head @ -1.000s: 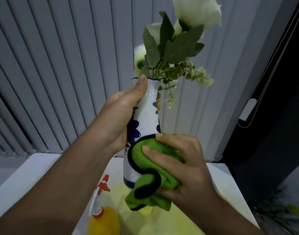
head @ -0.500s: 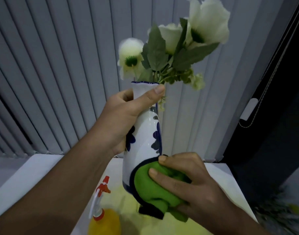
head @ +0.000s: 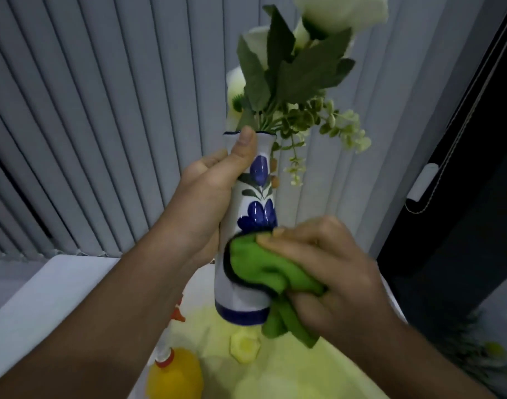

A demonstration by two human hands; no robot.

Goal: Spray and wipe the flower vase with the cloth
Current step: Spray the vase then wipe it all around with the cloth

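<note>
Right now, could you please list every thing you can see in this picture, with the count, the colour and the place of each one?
vase: 1, white with blue flowers and blue bands, held up at centre above the table
flowers: one bunch, white with green leaves, in the vase mouth
cloth: 1, green with dark edge, pressed on the lower vase
spray bottle: 1, yellow with orange-red trigger, on the table at bottom left
table: 1, white, below the hands
blinds: grey vertical slats, behind
left hand: 1, gripping the vase neck
right hand: 1, holding the cloth
</note>
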